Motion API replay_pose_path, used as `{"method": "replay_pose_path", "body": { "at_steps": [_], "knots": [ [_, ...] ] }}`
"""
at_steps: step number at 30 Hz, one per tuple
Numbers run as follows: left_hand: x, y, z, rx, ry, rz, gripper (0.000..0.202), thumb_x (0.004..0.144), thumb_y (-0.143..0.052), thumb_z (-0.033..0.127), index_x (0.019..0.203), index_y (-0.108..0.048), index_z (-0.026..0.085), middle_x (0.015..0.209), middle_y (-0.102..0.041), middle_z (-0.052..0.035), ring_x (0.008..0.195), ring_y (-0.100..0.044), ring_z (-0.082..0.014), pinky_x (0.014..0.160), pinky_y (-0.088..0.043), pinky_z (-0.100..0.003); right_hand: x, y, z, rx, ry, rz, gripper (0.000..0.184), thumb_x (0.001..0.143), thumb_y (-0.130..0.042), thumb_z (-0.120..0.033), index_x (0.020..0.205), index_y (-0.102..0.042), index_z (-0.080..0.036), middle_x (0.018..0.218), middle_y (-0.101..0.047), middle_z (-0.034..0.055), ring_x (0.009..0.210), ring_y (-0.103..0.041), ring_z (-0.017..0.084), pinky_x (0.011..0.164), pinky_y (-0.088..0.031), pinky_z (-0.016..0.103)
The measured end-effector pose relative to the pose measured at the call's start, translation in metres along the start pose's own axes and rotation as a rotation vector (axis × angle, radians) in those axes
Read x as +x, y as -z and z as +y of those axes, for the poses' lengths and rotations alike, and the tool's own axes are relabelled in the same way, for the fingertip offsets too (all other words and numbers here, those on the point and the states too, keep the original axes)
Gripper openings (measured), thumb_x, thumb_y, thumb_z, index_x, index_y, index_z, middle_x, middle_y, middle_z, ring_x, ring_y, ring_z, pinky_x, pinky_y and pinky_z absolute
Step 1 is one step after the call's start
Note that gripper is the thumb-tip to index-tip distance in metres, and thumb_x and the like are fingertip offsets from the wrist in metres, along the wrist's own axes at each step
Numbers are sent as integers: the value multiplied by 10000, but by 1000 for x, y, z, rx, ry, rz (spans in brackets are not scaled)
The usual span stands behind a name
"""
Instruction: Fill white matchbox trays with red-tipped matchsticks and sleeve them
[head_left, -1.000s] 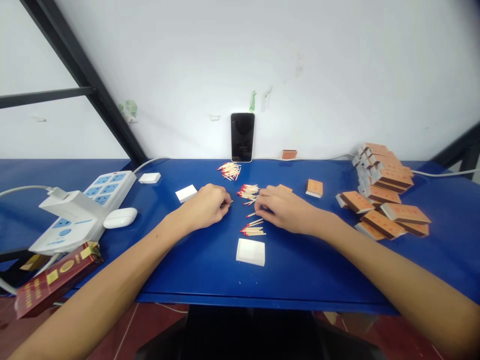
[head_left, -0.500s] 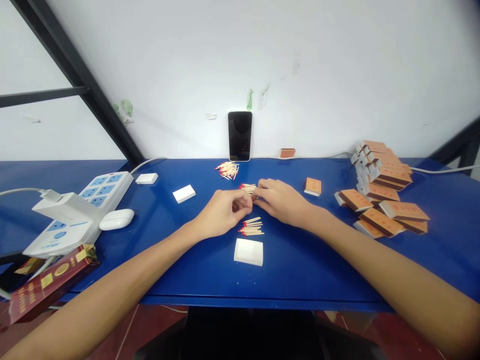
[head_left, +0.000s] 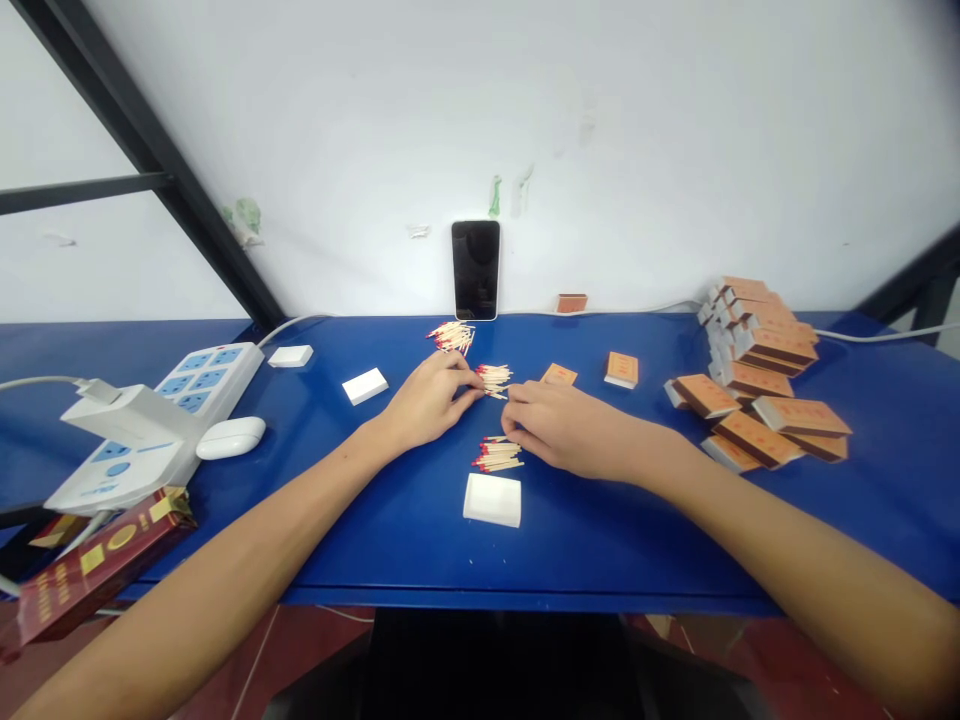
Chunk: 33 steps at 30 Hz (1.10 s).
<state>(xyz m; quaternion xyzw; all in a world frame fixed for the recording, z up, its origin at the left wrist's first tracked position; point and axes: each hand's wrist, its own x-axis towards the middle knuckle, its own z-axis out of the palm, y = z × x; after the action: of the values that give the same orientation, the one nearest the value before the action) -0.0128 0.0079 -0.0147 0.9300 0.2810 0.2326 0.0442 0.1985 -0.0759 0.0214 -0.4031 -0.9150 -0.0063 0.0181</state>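
My left hand (head_left: pixel 435 402) has its thumb and fingertips brought together at the left edge of a small heap of matches (head_left: pixel 495 378); whatever they grip is hidden. Just above a lower row of red-headed matches (head_left: pixel 499 456), my right hand (head_left: pixel 566 425) is closed in a pinch, and its fingers hide what is between them. A white matchbox tray (head_left: pixel 492 500) lies nearest the front edge, below that row. Behind my right hand an orange matchbox sleeve (head_left: pixel 559 374) is partly covered. Another loose pile of matches (head_left: pixel 451 336) lies farther back, beyond my left hand.
A phone (head_left: pixel 476 270) leans on the wall. Stacked matchboxes (head_left: pixel 765 340) stand at the right, with one matchbox (head_left: pixel 622 369) apart. Two white boxes (head_left: pixel 365 386), (head_left: pixel 291 356) lie left, near a power strip (head_left: pixel 217 375), a white earbud case (head_left: pixel 231 438) and a red carton (head_left: pixel 105 560).
My hands have moved apart: the left back and leftward to the middle heap, the right down toward the lower row. The orange sleeve behind my right hand has come into sight.
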Motion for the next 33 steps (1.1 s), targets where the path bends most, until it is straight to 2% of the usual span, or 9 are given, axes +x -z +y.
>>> {"method": "replay_pose_path", "body": {
  "at_steps": [4,6,8,14,20,24,29,31,33],
  "knots": [
    [-1,-2,-3,20,-9,-29,224,961,-502,215,1003,-717,167,948,-629,-72,924,-584,-216,846,-472,-360,5,-4,9,174,-166,182,175,975,-463,-224,981,-629,-169,948,-637,58,818,-566,172,743,-372,297],
    [0,-3,-4,13,-14,-37,238,966,-482,196,1013,-713,167,943,-629,-75,923,-585,-215,846,-472,-361,12,-10,14,163,-285,269,171,965,-482,-240,1021,-631,-176,949,-627,56,816,-566,178,718,-374,295],
    [1,-3,-4,14,-22,-40,241,967,-480,197,1025,-712,172,943,-628,-78,920,-586,-217,841,-473,-365,18,-16,18,109,-331,273,171,960,-491,-240,1002,-647,-185,944,-614,57,801,-567,180,687,-367,292],
    [1,-4,-3,15,-29,-58,250,970,-472,201,1053,-706,176,952,-623,-79,928,-587,-216,845,-473,-355,30,-25,22,35,-341,182,202,965,-458,-201,966,-659,-194,927,-599,57,807,-585,185,668,-360,293],
    [4,-4,-3,-56,47,-59,200,949,-496,205,939,-693,172,910,-609,-66,925,-585,-216,852,-474,-355,30,-28,25,67,-344,204,231,1005,-389,-234,969,-604,-158,976,-623,87,883,-585,199,745,-371,306],
    [4,5,11,-99,120,-104,162,894,-561,206,847,-713,175,837,-587,-48,834,-584,-197,795,-470,-335,29,-28,26,53,-349,233,242,1016,-368,-242,961,-590,-163,985,-637,77,916,-583,209,746,-322,327],
    [-7,13,35,-238,146,-174,120,796,-632,170,773,-748,189,771,-622,-19,677,-563,-137,675,-444,-278,34,-32,21,-97,-247,245,284,1019,-366,-262,927,-615,-161,924,-650,69,839,-546,214,754,-260,360],
    [-10,13,38,-265,152,-140,118,788,-638,176,773,-754,197,760,-626,-10,662,-557,-126,662,-436,-270,37,-33,19,-144,-245,264,295,1016,-367,-260,921,-626,-156,925,-653,81,838,-534,221,752,-250,365],
    [-11,13,34,-263,186,-52,115,803,-639,203,792,-753,199,740,-610,-6,663,-551,-126,660,-435,-269,40,-33,19,-150,-259,259,292,1009,-376,-250,917,-636,-155,936,-657,89,852,-533,227,751,-250,364]
  ]
}}
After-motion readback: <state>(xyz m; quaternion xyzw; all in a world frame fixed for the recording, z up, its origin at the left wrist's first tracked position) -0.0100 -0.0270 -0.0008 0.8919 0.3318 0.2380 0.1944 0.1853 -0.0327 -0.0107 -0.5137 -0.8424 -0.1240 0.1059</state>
